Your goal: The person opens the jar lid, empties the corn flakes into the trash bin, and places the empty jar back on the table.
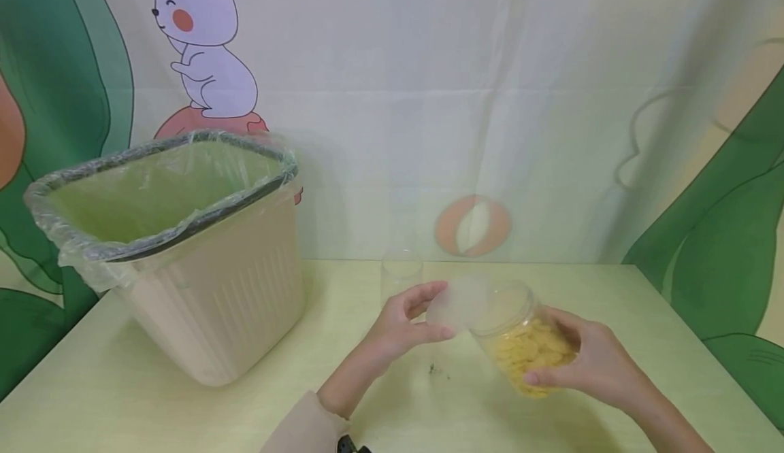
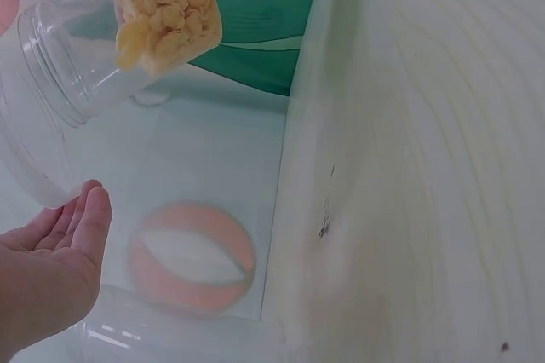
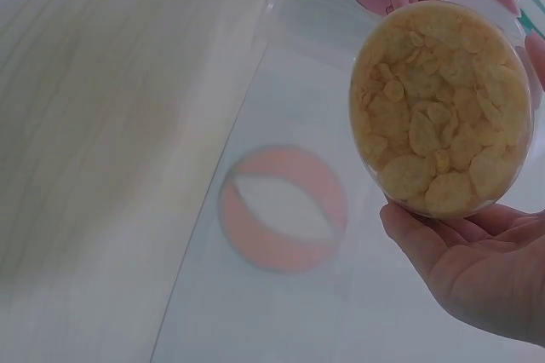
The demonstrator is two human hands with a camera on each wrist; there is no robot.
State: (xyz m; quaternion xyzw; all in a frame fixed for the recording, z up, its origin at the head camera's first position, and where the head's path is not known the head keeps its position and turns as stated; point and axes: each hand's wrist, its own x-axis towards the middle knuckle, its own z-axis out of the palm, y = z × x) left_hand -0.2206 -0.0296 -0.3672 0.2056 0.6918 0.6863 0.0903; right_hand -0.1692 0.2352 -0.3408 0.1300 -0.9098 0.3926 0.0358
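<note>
Behind the pale green table (image 1: pixel 184 398) hangs a cartoon backdrop with a rabbit (image 1: pixel 202 38) and broad leaves, and a beige waste bin (image 1: pixel 202 290) lined with a thin plastic bag stands well off to the far side of the person's left hand (image 1: pixel 401 327). That hand pinches a translucent lid (image 1: pixel 456 303) between thumb and curled fingers (image 1: pixel 422 293), holding it just clear of the mouth of a clear plastic jar (image 1: pixel 523 341); it looks as though the lid is kept close so the opening stays free. The right hand (image 1: pixel 588 364) wraps round the jar's base end, its fingers (image 1: pixel 542 377) curled under the wall, and tips the jar on its side with the mouth turned toward the lid. Yellow corn flakes (image 3: pixel 443 107) lie settled in the base half, against the right palm, probably because of the tilt; the neck half nearest the left fingertips is bare. Beyond the left fingers an empty clear cup (image 1: pixel 401 276) stands on the table, apart from both hands. A few dark crumbs (image 1: pixel 436 370) lie on the tabletop below the gap between the hands.
</note>
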